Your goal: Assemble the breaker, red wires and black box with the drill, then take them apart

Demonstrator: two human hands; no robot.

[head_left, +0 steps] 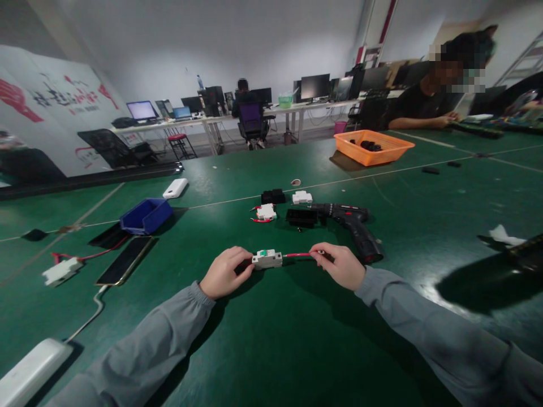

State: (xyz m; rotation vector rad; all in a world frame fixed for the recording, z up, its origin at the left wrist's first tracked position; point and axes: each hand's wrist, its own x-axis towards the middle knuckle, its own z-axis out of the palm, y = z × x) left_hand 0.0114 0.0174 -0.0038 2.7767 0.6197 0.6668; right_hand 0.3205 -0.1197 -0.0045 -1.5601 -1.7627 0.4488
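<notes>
In the middle of the green table, a white circuit breaker (pixel 268 259) with a green switch lies between my two hands. My left hand (pixel 229 271) grips its left end between thumb and fingers. A short red wire (pixel 299 255) runs from the breaker's right end, and my right hand (pixel 339 264) pinches its far end. Beyond the hands lie another white breaker with red wires (pixel 266 212), a white module (pixel 302 197), a black block (pixel 272 196) and a black open box (pixel 301 217). A black cordless drill (pixel 350 217) rests just past my right hand.
To the left are a blue bin (pixel 146 216), a phone (pixel 126 261) with a cable, a wired white breaker (pixel 63 271) and a white power bank (pixel 36 370). An orange basket (pixel 373 148) holds black parts. A co-worker (pixel 428 102) sits at the far right.
</notes>
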